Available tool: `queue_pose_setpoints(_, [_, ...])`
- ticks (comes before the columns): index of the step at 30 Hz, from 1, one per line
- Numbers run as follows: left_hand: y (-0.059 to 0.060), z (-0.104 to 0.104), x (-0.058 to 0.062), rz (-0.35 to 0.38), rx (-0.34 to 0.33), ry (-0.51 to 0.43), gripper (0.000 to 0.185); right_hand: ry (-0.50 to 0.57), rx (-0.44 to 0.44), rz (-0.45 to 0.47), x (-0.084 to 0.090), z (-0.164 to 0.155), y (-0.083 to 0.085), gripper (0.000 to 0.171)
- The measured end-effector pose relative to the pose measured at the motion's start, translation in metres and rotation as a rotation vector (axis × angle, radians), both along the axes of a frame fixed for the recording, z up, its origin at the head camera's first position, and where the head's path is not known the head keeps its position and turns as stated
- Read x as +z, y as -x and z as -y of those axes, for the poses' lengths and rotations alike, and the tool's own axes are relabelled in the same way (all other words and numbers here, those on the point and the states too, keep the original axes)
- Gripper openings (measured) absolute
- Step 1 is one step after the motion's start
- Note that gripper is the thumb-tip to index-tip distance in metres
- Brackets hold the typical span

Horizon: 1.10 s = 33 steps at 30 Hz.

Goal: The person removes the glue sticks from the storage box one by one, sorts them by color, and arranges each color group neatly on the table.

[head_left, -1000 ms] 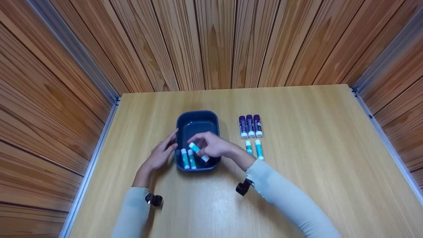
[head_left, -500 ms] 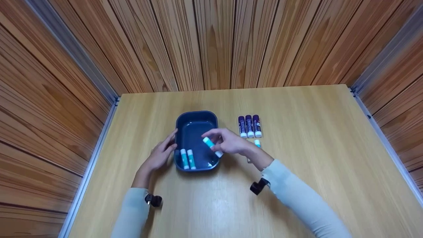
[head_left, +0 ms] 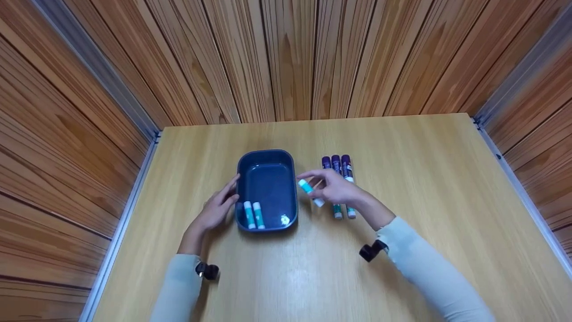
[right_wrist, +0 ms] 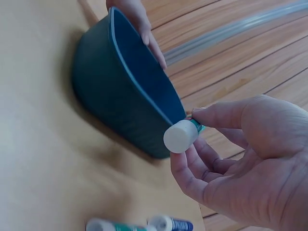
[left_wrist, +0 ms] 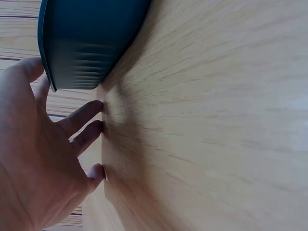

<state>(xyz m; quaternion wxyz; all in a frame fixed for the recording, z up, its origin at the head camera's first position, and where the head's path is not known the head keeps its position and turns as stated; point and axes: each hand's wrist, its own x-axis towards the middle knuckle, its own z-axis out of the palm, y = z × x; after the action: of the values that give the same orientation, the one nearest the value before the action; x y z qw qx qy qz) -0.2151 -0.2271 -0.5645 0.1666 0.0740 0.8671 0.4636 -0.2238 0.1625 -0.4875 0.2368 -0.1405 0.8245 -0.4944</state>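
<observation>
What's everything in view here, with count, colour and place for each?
Table: one, light wood, below the bin
Walls: three, brown wood, left, back and right
Metal strips: count unclear, grey, at wall corners
Bin: one, dark blue, on table
Binned tubes: two, teal-white, near end of bin
Held tube: one, teal-white, right of bin
Loose tubes: two, teal-white, on table
Purple tubes: three, purple-white, farther back
Wrist cameras: two, black, one per wrist
Sleeves: two, pale, on arms
Left hand: one, bare, touching bin
Right hand: one, bare, holding tube
</observation>
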Motion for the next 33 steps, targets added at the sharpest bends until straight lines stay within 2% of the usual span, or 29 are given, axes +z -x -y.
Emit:
queue_pose_setpoints(11, [0.000, 0.001, 0.000, 0.020, 0.005, 0.015, 0.062, 0.007, -0.068, 0.027, -0.016, -0.044, -0.006, 0.053])
queue_pose_setpoints(23, [-0.001, 0.002, 0.000, 0.030, 0.009, 0.019, 0.062, -0.027, -0.165, 0.077, -0.025, -0.086, -0.014, 0.055])
queue_pose_setpoints(33, [0.000, 0.001, 0.000, 0.033, 0.002, 0.027, 0.061, -0.056, -0.256, 0.106, -0.041, -0.108, -0.019, 0.055])
